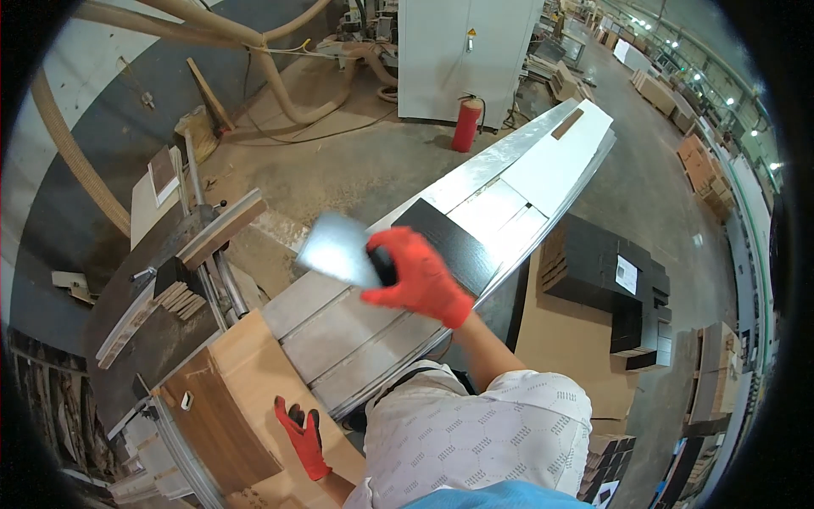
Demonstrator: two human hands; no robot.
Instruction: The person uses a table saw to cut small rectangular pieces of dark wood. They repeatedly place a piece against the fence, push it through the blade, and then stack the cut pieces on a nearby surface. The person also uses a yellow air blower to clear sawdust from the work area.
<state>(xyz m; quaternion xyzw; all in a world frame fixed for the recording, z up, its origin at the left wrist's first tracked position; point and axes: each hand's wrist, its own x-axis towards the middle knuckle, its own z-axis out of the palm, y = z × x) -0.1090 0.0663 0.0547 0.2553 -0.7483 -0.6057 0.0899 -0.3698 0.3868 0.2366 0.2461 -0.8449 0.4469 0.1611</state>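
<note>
My right hand, in a red glove with a black palm, grips a small rectangular panel by its edge. The panel is held up over the metal machine table, and its face shines pale grey in the light. Just beyond that hand, a dark wood-grain panel lies flat on the table. My left hand, gloved the same way, hovers near a light wooden board. Its fingers are apart and nothing is in them; whether it touches the board I cannot tell.
Several small dark-topped pieces are stacked by the fence on the left. Black panels are piled at the right on a brown sheet. Farther off stand a red fire extinguisher, a grey cabinet and thick hoses.
</note>
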